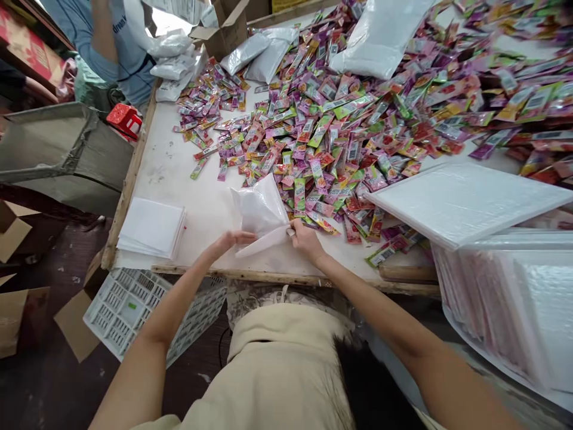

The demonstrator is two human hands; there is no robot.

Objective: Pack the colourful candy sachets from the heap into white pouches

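A white, translucent plastic mailing bag [262, 206] lies on the table in front of me, its body plumped up and its flap toward me. My right hand [307, 240] pinches the right end of the flap between thumb and fingers. At the flap's left side is my left hand [235, 239], its fingers stretched out and resting against the bag's near edge. What is inside the bag cannot be made out. Just beyond it spreads a heap of small colorful snack sachets [317, 173], the closest ones touching its right side.
A stack of white bags [150, 227] sits at the left table corner. Large white bubble mailers [474, 200] overhang the right side. Filled white bags [380, 39] rest on the heap. A plastic crate [129, 304] stands below the table edge; a person in blue [129, 51] is across.
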